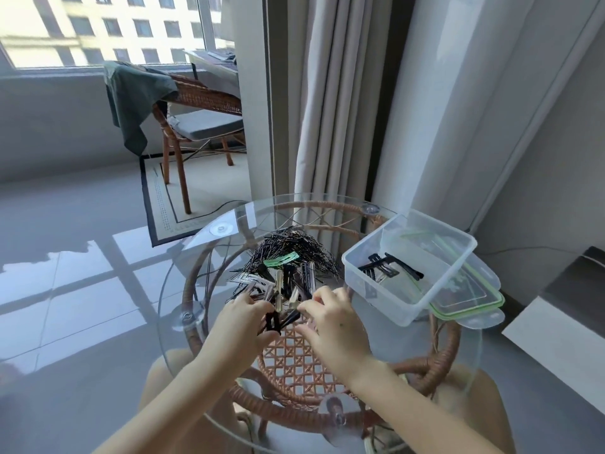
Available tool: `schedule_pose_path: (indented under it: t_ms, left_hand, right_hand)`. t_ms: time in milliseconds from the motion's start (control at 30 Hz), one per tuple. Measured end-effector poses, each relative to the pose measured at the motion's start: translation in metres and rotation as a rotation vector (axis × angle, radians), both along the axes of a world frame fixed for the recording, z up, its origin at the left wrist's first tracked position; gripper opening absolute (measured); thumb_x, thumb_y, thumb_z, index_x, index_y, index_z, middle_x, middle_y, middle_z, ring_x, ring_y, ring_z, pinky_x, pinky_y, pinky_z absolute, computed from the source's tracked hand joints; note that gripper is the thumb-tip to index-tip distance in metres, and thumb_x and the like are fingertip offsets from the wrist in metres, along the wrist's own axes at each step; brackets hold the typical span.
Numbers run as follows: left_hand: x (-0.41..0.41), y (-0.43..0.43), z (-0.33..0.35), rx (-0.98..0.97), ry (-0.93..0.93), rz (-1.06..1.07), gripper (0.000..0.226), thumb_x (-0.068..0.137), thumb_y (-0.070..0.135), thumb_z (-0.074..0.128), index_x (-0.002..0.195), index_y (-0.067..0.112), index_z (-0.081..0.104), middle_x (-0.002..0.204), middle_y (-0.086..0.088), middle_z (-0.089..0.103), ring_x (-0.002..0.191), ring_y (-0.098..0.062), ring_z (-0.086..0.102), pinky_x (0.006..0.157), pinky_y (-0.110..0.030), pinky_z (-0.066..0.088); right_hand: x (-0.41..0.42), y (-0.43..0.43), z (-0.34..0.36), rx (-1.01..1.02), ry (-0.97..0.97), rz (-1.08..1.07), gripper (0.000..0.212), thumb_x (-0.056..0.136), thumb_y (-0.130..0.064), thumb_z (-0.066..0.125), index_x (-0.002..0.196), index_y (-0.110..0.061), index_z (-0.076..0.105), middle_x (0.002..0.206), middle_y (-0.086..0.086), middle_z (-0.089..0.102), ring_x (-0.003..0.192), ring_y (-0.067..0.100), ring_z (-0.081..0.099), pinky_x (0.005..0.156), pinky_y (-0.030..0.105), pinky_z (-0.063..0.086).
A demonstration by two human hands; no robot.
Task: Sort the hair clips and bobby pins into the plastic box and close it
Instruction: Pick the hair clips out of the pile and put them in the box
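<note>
A heap of black bobby pins [291, 245] and larger hair clips [284, 280], one of them green [283, 259], lies in the middle of the round glass table [183, 273]. My left hand [248, 317] grips a bunch of black clips at the heap's near edge. My right hand [330, 314] is beside it with fingers curled into the clips, pinching at them. The clear plastic box [360, 276] stands open at the right, tilted on its lid [468, 303], with a few black clips [389, 265] inside.
The green-rimmed lid sticks out past the table's right edge. Under the glass is a rattan frame [294, 358]. A rattan chair [203, 126] with a dark cloth stands far behind on the left, curtains [343, 93] behind the table, a white low unit [556, 335] at the right.
</note>
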State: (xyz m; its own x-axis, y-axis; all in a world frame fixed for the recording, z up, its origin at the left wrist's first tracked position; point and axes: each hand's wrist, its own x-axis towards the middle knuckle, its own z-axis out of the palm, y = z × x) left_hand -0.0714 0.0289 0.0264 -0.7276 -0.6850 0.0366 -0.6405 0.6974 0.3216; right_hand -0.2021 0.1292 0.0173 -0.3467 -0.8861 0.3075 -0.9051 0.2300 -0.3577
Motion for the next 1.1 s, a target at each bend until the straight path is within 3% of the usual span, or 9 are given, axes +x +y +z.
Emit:
schedule_pose_path:
  t_ms: [167,300,433,633,767,867,933,1000,1100]
  left_hand:
    - [-0.002,-0.007,0.011,0.123,-0.065,-0.052,0.046,0.074,0.038,0.070,0.114,0.030,0.048,0.093,0.000,0.057,0.078,-0.014,0.055,0.066,-0.024,0.045]
    - [-0.001,-0.004,0.010,0.138,0.015,-0.065,0.042,0.074,0.029,0.072,0.110,0.025,0.049,0.077,0.008,0.057,0.070,-0.012,0.054,0.060,-0.024,0.044]
    - [0.001,0.002,0.008,0.122,0.087,-0.012,0.034,0.075,0.026,0.072,0.103,0.026,0.053,0.069,0.008,0.059,0.064,-0.011,0.054,0.061,-0.027,0.044]
    - [0.012,-0.008,0.019,0.401,0.167,0.070,0.030,0.071,0.015,0.074,0.088,0.024,0.051,0.063,0.001,0.064,0.051,-0.011,0.056,0.052,-0.025,0.047]
    - [0.016,-0.016,0.040,0.427,0.208,0.068,0.029,0.070,0.012,0.074,0.087,0.023,0.053,0.062,-0.003,0.067,0.051,-0.012,0.059,0.060,-0.036,0.056]
    - [0.006,-0.020,0.065,0.478,0.292,0.045,0.028,0.070,0.013,0.075,0.086,0.024,0.055,0.060,-0.004,0.067,0.047,-0.008,0.057,0.055,-0.031,0.052]
    - [-0.014,-0.018,0.082,0.483,0.355,0.008,0.028,0.069,0.013,0.075,0.088,0.022,0.056,0.063,-0.004,0.069,0.042,-0.003,0.055,0.047,-0.019,0.046]
    - [-0.044,-0.008,0.097,0.437,0.378,-0.070,0.029,0.069,0.015,0.076,0.090,0.022,0.057,0.067,0.000,0.068,0.039,0.002,0.051,0.040,-0.012,0.039]
    - [-0.098,0.010,0.109,0.378,0.378,-0.227,0.031,0.068,0.016,0.076,0.093,0.020,0.057,0.074,0.002,0.066,0.054,-0.007,0.059,0.053,-0.022,0.052]
  right_hand:
    - [-0.007,-0.002,0.006,0.141,-0.061,-0.120,0.051,0.081,-0.042,0.065,0.126,-0.022,0.050,0.118,0.002,0.051,0.110,0.022,0.044,0.093,0.030,0.040]
    - [-0.006,-0.003,0.007,0.158,-0.102,-0.138,0.045,0.083,-0.039,0.063,0.123,-0.024,0.052,0.119,0.001,0.058,0.108,0.022,0.046,0.089,0.032,0.040]
    - [-0.002,-0.001,0.004,0.053,-0.104,-0.132,0.029,0.084,-0.026,0.058,0.113,-0.024,0.060,0.109,-0.003,0.064,0.102,0.018,0.046,0.080,0.029,0.039]
    - [-0.002,0.011,0.016,-0.154,-0.188,-0.049,0.028,0.077,-0.001,0.067,0.102,-0.014,0.066,0.092,-0.001,0.059,0.085,0.013,0.051,0.078,0.022,0.045]
    - [-0.021,0.025,0.048,-0.322,-0.200,-0.035,0.024,0.077,0.005,0.067,0.096,-0.009,0.068,0.088,-0.007,0.054,0.066,-0.003,0.054,0.069,0.009,0.050]
    - [-0.057,0.035,0.071,-0.453,-0.134,-0.163,0.019,0.075,0.003,0.070,0.091,-0.008,0.069,0.086,-0.001,0.059,0.066,0.000,0.055,0.069,0.001,0.042]
    - [-0.084,0.036,0.081,-0.418,-0.161,-0.268,0.017,0.078,-0.001,0.068,0.093,-0.010,0.069,0.090,0.004,0.063,0.070,0.006,0.055,0.075,0.014,0.048]
    - [-0.106,0.035,0.083,-0.230,-0.232,-0.294,0.018,0.084,-0.006,0.063,0.101,-0.010,0.068,0.098,0.008,0.067,0.081,0.016,0.059,0.079,0.027,0.049]
    - [-0.124,0.041,0.079,-0.031,-0.153,-0.363,0.027,0.089,-0.010,0.051,0.111,-0.012,0.066,0.115,0.006,0.067,0.101,0.023,0.062,0.081,0.027,0.043]
